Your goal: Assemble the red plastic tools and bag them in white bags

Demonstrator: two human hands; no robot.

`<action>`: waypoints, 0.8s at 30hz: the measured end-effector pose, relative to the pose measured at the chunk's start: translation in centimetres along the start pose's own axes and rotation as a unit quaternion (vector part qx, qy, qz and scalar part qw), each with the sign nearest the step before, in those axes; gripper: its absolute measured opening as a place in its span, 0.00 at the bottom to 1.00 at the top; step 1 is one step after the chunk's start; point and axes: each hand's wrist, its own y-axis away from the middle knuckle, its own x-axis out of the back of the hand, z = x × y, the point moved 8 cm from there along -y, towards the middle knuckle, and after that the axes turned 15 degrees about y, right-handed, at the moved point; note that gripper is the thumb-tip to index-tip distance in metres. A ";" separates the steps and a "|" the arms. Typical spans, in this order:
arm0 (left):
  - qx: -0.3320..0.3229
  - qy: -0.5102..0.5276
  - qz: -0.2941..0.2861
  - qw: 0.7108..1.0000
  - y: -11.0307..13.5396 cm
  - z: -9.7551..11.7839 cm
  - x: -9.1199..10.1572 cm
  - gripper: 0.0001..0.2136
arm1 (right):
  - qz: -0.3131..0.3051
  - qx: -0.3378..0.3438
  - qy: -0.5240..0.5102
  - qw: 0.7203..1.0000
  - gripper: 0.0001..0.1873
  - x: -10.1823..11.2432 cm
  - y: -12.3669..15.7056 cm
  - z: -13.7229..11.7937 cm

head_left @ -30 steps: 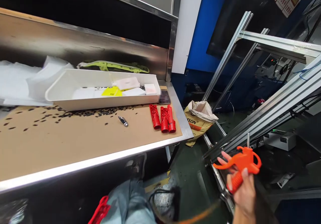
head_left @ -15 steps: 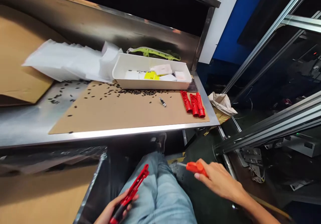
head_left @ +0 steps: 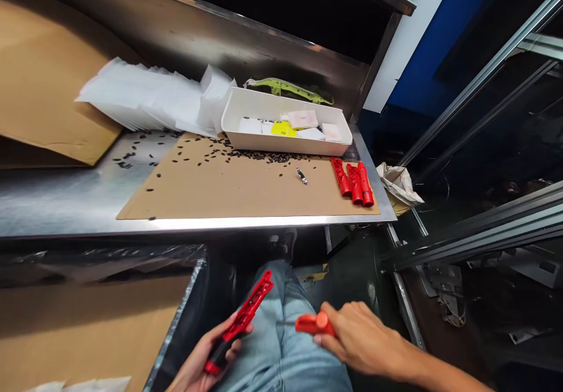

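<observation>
In my left hand (head_left: 211, 345), the fingers wrap round the black lower part of a long red-and-black plastic housing (head_left: 248, 313), whose hollow red end points up and away. My right hand (head_left: 358, 330) grips an orange-handled tool (head_left: 311, 323). Its thin metal shaft points left toward the housing, with a gap between them; the tip's shape is blurred. Both hands are above my jeans-clad legs, below the bench edge. Three red plastic housings (head_left: 354, 184) lie side by side on the cardboard sheet (head_left: 246, 196) at the bench's right end.
The metal bench (head_left: 65, 204) carries scattered small black pieces (head_left: 281, 157), a small silver metal piece (head_left: 301, 176), a white tray (head_left: 281, 142) with packets, and stacked white foam sleeves (head_left: 145, 99). At lower left stands an open lined carton (head_left: 97, 310). A paper bag (head_left: 399, 187) sits beyond the bench's right end.
My right hand has moved left and down, bringing the orange-handled tool closer to the housing. My left hand has risen slightly to the right. The view has shifted, so the bench appears further right.
</observation>
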 end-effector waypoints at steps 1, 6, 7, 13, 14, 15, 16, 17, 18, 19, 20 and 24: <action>0.001 0.005 -0.001 1.000 0.1 0.0 0.0 0.04 | 0.001 0.008 0.004 1.000 0.13 -0.1 -0.1 -0.3; 0.014 0.033 -0.004 0.999 0.0 0.0 -0.1 0.05 | 0.004 0.031 0.010 0.999 0.15 -0.3 -0.8 -1.0; 0.019 0.037 -0.004 0.999 0.0 -0.1 -0.1 0.06 | 0.000 0.042 0.005 0.999 0.15 -0.3 -0.9 -1.1; 0.039 0.054 -0.009 0.998 0.1 -0.2 -0.3 0.08 | -0.010 0.045 -0.002 0.999 0.16 -0.2 -0.7 -1.1; 0.043 0.055 -0.011 0.998 0.1 -0.2 -0.4 0.08 | -0.016 0.050 -0.004 0.999 0.17 -0.3 -0.6 -1.2; 0.045 0.056 -0.013 0.997 0.2 -0.2 -0.4 0.08 | -0.018 0.044 -0.004 0.999 0.17 -0.3 -0.5 -1.2; 0.044 0.056 -0.014 0.997 0.1 -0.1 -0.4 0.08 | -0.016 0.031 -0.002 0.999 0.17 -0.2 -0.5 -1.2; 0.041 0.055 -0.016 0.998 0.1 -0.1 -0.4 0.08 | -0.014 0.019 -0.001 1.000 0.17 -0.1 -0.4 -1.1; 0.035 0.054 -0.016 0.998 0.0 0.0 -0.4 0.08 | -0.015 0.020 -0.001 1.000 0.17 -0.1 -0.3 -1.4; 0.027 0.052 -0.015 0.998 -0.1 0.0 -0.3 0.07 | -0.022 0.039 -0.001 0.999 0.16 -0.2 -0.2 -1.8; 0.015 0.050 -0.013 0.999 -0.2 0.1 -0.2 0.07 | -0.030 0.057 0.001 0.998 0.16 -0.3 -0.1 -2.3; -0.041 0.041 -0.017 0.998 -0.5 0.5 0.1 0.02 | -0.019 0.044 0.017 0.999 0.16 0.0 0.3 -2.3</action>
